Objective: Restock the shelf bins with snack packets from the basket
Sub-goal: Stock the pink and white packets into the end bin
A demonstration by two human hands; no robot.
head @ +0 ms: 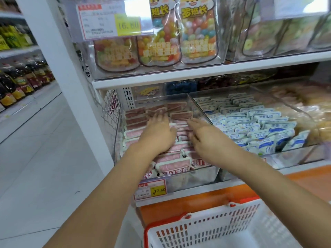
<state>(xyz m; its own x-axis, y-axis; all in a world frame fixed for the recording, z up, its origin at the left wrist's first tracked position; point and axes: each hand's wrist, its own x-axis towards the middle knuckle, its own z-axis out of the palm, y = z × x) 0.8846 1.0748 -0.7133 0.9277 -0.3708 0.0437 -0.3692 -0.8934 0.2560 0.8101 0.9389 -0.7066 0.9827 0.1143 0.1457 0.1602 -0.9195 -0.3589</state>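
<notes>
Two hands, left hand (157,133) and right hand (206,140), mid-frame. One basket (206,228), lower right. Three candy pouches (159,43), upper left. Two readable price tags (111,20), upper left and bottom centre. Three bins (197,176) across the middle; pink packets (172,165) and blue packets (259,126) too many to count.

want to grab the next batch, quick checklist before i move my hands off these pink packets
1. Hands free: left hand and right hand lie flat on the pink packets, gripping nothing: ok.
2. Rows tidy: front packets lean unevenly: not ok.
3. Room left in the clear bin: hands cover the middle: cannot tell.
4. Stock left in basket: visible part shows none, rest out of frame: cannot tell.
5. Blue packets unmixed next door: ok.
</notes>
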